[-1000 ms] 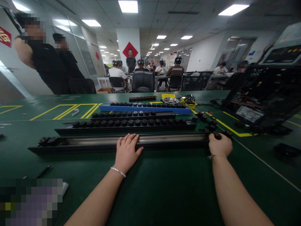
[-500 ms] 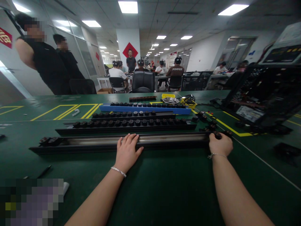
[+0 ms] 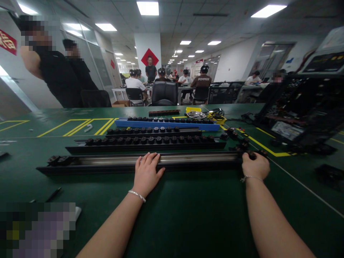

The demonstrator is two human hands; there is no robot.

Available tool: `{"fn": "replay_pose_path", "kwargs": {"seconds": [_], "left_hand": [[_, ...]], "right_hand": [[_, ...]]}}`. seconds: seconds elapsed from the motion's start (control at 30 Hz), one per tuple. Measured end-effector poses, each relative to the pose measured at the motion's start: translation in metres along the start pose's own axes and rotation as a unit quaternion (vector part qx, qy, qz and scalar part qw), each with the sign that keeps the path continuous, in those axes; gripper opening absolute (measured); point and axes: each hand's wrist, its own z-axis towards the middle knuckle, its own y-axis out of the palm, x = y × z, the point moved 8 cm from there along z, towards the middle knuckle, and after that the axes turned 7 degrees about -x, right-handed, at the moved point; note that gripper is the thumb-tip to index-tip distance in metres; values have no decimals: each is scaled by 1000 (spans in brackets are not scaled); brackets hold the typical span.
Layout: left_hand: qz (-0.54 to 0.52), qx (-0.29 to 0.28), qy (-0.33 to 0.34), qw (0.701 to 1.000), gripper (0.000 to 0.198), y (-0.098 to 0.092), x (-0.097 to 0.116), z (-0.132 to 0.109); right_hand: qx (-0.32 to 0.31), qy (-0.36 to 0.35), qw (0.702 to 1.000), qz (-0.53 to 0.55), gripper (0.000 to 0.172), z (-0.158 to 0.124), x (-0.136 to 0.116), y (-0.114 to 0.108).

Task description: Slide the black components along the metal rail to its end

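Note:
A long black rail with a bare metal channel (image 3: 188,157) lies crosswise in front of me. My left hand (image 3: 147,171) rests on its middle, fingers spread over the near edge and the channel. At the rail's right end, my right hand (image 3: 256,166) is closed on a small black part (image 3: 252,155), mostly covered by the fingers. Two black knob-like pieces (image 3: 58,159) sit in the channel at the left end. Beyond it, a second black rail (image 3: 150,145) carries a row of similar pieces.
Farther back lie another loaded black rail (image 3: 150,132) and a blue rail (image 3: 166,124). Loose black pieces (image 3: 239,143) lie beyond my right hand. A metal dish (image 3: 196,115) and yellow trays stand behind. A dark open-framed machine (image 3: 290,107) is at right, a pen (image 3: 53,194) at left.
The view has swung slightly, so everything appears a little farther right. Both hands keep their places on the rail.

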Motion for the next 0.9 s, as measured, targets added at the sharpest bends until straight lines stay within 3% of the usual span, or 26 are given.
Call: {"fn": "replay_pose_path", "kwargs": {"seconds": [0.47,0.9], "left_hand": [[-3,-2,-2,1000,49,2,-2,-1],[-9,2,-2,1000,49,0,0,0]], "right_hand": [[-26,18,999,-32,47,4,4,-2],[1,9,1000,-21,43,11,7,1]]}}
